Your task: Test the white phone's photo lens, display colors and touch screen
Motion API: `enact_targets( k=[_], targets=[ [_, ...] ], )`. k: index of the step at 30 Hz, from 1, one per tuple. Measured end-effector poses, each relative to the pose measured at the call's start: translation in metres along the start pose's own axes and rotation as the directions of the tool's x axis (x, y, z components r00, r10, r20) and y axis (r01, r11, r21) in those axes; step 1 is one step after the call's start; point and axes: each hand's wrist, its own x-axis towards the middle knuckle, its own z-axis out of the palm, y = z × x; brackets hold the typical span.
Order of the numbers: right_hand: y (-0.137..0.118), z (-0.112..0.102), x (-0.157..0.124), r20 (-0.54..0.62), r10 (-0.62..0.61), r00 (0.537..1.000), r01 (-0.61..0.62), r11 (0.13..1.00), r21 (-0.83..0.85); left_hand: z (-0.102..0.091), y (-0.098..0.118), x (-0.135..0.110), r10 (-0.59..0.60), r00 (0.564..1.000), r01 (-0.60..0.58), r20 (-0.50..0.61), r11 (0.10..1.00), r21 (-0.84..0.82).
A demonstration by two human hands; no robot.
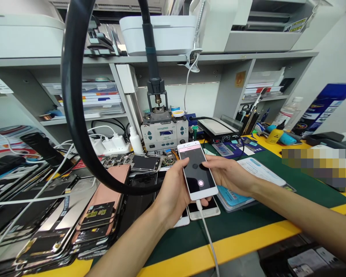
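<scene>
A white smartphone (pixel 197 169) is held up over the bench, its screen lit with a dark picture and a round pink-white button near the bottom. My left hand (pixel 174 188) wraps its left edge, with the thumb on the front. On the other side, my right hand (pixel 230 173) grips the phone's right edge, thumb over the screen. A white charging cable (pixel 206 227) runs from the phone's lower end down past the bench edge. Beneath the hands lie another white phone (pixel 210 209) and part of a second one.
Stacked phone screens and parts (pixel 98 219) cover the bench's left side. A thick black hose (pixel 75 96) loops across the front left. Behind stands a grey soldering station (pixel 164 134). Blue-and-white packets (pixel 259 173) lie right of the phone on the green mat (pixel 302 184).
</scene>
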Motion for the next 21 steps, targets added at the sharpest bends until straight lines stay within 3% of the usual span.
enact_targets(
  k=[6,10,21],
  targets=[
    [0.000,-0.003,0.001,-0.003,0.023,1.000,-0.022,0.999,0.030,-0.003,0.004,0.000,-0.054,0.998,0.057,0.045,0.995,-0.083],
    [-0.001,-0.007,0.003,-0.007,0.025,1.000,-0.024,0.996,0.091,-0.006,0.007,0.000,-0.098,0.995,0.098,0.010,0.976,-0.195],
    [-0.003,-0.013,0.001,0.120,0.081,0.990,-0.100,0.981,0.165,-0.008,0.004,0.002,-0.038,0.999,0.034,-0.014,0.976,-0.217]
  ],
)
